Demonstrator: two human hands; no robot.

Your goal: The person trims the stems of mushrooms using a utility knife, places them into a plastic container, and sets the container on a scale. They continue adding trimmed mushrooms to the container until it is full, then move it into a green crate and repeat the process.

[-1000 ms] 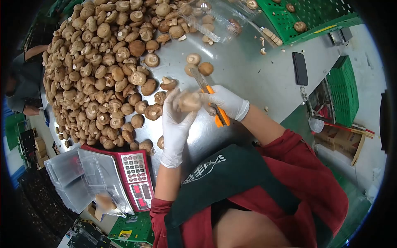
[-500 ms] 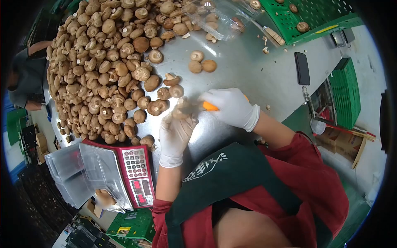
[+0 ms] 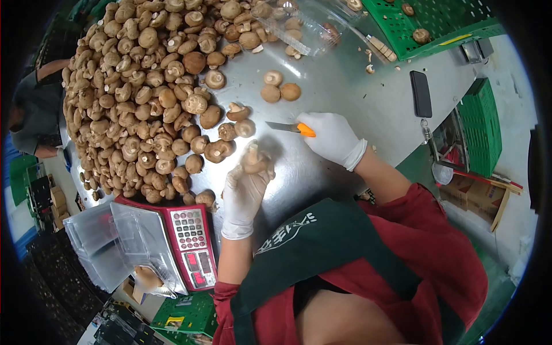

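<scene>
My left hand [image 3: 242, 198], in a white glove, is closed on a brown mushroom [image 3: 255, 160] with its pale stem turned up. In my gloved right hand [image 3: 332, 137] is a knife [image 3: 306, 130] with an orange handle. Its short blade points left, above and apart from the held mushroom. A big heap of mushrooms [image 3: 138, 98] covers the table to the left. Several loose ones, such as a mushroom [image 3: 218, 150] lying just beyond my left hand, sit at the heap's edge. A group of three mushrooms [image 3: 271, 93] lies farther up on the metal table [image 3: 345, 86].
A red scale [image 3: 192, 241] with a clear plastic container [image 3: 95, 241] stands at lower left. Clear packaging [image 3: 302, 29], a second wooden handle [image 3: 382, 49] and a green crate [image 3: 437, 29] are at the far side. A phone [image 3: 420, 95] lies right. Another person's arm [image 3: 52, 69] shows at left.
My right hand has drawn away up and to the right from the mushroom, so the knife blade now shows clearly. My left hand still holds the mushroom, nearly in place.
</scene>
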